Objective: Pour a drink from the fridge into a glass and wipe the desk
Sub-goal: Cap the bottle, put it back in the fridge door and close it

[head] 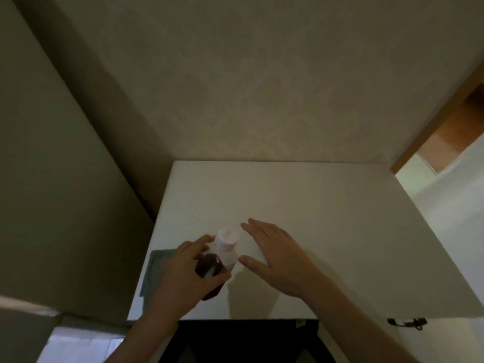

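A clear plastic bottle (218, 260) with a white cap and dark brown drink stands on the white desk (327, 205) near its front left. My left hand (183, 273) is wrapped around the bottle's body. My right hand (277, 255) hovers just right of the bottle with fingers spread, thumb close to the bottle's shoulder, holding nothing. A grey-green cloth (154, 271) lies at the desk's left edge, partly hidden behind my left hand. No glass is in view.
A beige wall stands behind the desk and a tall pale panel rises at the left. A doorway with a brown frame (429, 132) opens at the right. A small black object (407, 322) sits below the desk's front right edge.
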